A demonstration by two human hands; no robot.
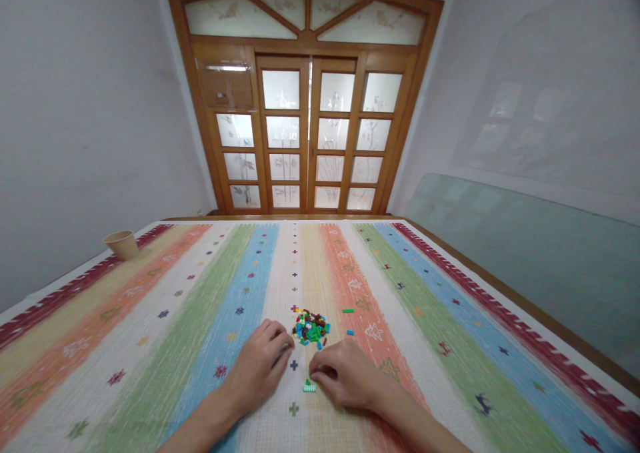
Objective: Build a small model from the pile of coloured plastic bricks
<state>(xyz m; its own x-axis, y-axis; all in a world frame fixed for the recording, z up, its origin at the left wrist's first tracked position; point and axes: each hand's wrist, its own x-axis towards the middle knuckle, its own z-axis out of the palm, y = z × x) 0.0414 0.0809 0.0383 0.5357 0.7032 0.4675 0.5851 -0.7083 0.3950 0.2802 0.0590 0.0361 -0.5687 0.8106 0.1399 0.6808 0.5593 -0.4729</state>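
A heap of small toy building bricks (311, 327), in green, blue, brown, red and yellow, lies on the patterned tablecloth in front of both hands. My left hand (263, 358) rests just left of the heap with its fingers curled together; anything in them is hidden. On the near right side is my right hand (346, 373), thumb and forefinger closed in a pinch. Its fingertips are right beside a small green brick (308, 382), and I cannot tell whether they grip it. That brick touches a pale green studded piece (309, 389) on the cloth.
Right of the heap lie a loose green brick (348, 311) and a loose blue brick (350, 333). A paper cup (122, 245) stands at the table's far left edge. Behind the striped tablecloth (210, 319) are wooden glazed doors (309, 133). A pale green panel (520, 259) leans at right.
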